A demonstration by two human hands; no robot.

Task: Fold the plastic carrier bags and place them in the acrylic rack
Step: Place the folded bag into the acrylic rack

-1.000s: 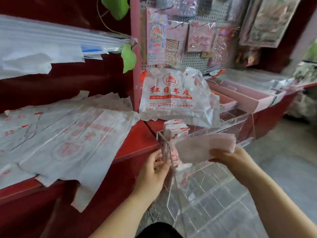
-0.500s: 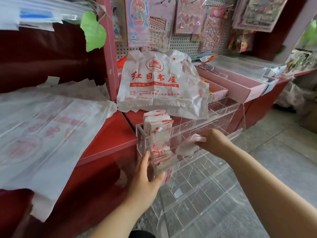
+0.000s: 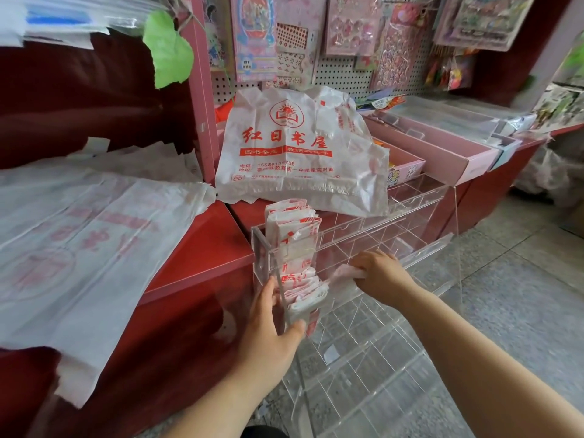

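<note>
Down from above the acrylic rack (image 3: 410,216) had come the right hand (image 3: 379,276), now low against the rack's front beside its left-end compartment; its fingers were curled round a folded bag (image 3: 339,273), gripping it, with the bag's free end pointing left toward the stack of folded bags (image 3: 294,248) that stood upright in that compartment. The left hand (image 3: 271,324) held the rack's left end, fingers along the outer side wall and thumb bent across the front. Behind the rack an unfolded bag (image 3: 300,147) with red print leaned on the red counter (image 3: 202,241); flat bags (image 3: 79,232) lay spread over the counter to the left, hanging past its edge; pink trays (image 3: 442,143) sat to the right.
</note>
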